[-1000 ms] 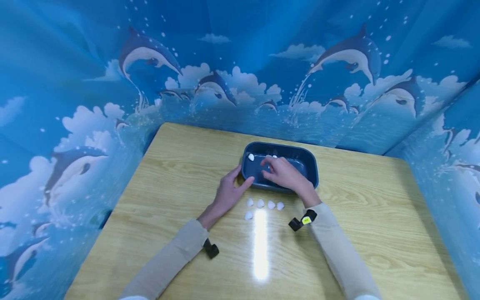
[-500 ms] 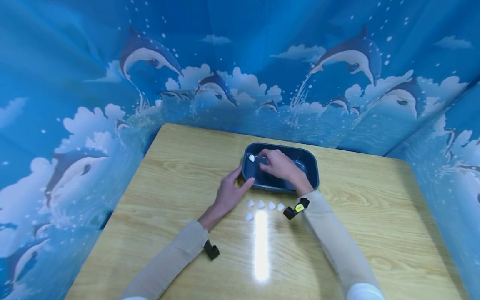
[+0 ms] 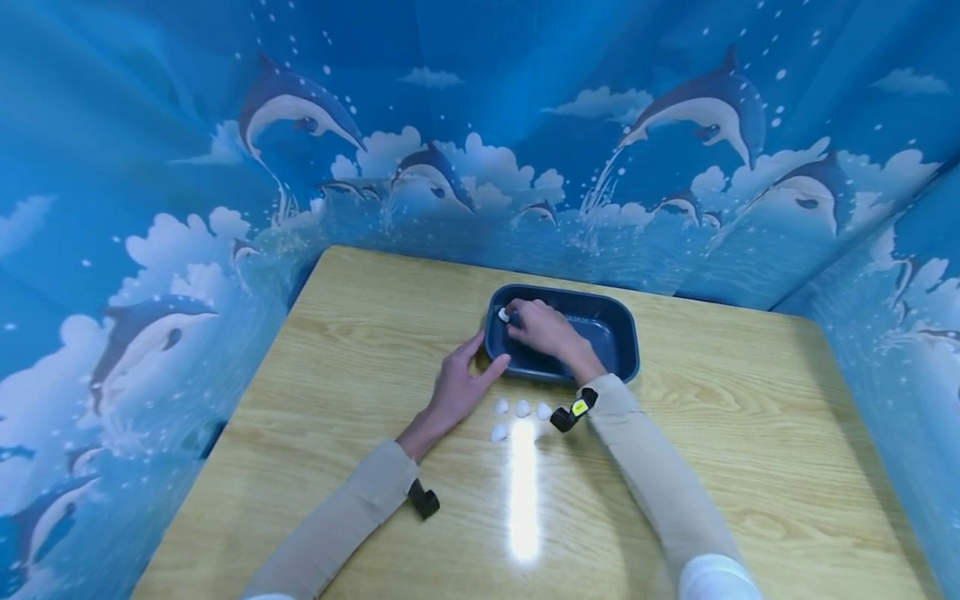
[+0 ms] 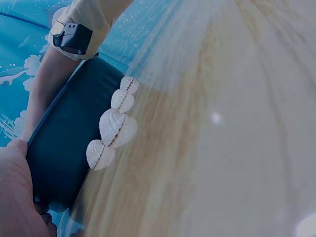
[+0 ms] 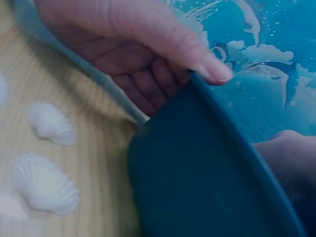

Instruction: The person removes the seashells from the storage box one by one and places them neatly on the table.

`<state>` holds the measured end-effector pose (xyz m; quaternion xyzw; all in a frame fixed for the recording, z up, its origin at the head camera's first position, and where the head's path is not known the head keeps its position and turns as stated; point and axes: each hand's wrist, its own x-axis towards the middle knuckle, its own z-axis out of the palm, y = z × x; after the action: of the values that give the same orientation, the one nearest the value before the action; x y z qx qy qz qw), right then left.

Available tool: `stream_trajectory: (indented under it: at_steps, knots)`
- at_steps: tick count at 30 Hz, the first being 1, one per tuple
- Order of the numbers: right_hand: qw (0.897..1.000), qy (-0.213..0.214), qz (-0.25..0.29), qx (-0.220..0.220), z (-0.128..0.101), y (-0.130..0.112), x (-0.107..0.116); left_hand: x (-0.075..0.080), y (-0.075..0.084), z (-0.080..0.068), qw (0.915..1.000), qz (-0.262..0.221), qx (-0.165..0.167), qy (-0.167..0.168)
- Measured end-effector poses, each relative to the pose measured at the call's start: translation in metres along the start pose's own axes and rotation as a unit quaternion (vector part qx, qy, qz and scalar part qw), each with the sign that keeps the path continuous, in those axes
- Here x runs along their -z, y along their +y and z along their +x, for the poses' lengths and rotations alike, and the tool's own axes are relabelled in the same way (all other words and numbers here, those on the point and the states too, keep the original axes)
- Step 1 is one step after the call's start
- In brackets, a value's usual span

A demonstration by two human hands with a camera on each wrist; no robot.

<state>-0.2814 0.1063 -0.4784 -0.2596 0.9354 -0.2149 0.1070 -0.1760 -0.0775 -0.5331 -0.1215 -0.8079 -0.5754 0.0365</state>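
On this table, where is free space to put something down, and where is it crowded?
Bare table lies right of the blue tub and left of the left hand. It is crowded before the tub, where the shells lie between both wrists.

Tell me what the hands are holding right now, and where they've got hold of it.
The left hand grips the blue tub at its near left corner, thumb over the rim. The right hand reaches a white shell inside; a hold can't be told.
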Motion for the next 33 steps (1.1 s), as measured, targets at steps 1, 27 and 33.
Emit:
stream_trajectory:
  at_steps: [1, 27, 33]
  knots:
    - [1.0, 0.003, -0.006, 0.002, 0.0008, -0.0001, -0.0012, 0.0003, 0.0001, 0.0, 1.0, 0.0, 0.001, 0.0]
    - [0.999, -0.009, -0.04, -0.007, 0.0042, -0.0022, -0.0054, -0.0002, 0.0002, 0.0008, 0.9999, 0.015, 0.003, 0.005]
    - [1.0, -0.012, -0.028, -0.005, 0.001, -0.0024, -0.0022, 0.0003, -0.0005, 0.0009, 0.9999, 0.014, -0.001, 0.003]
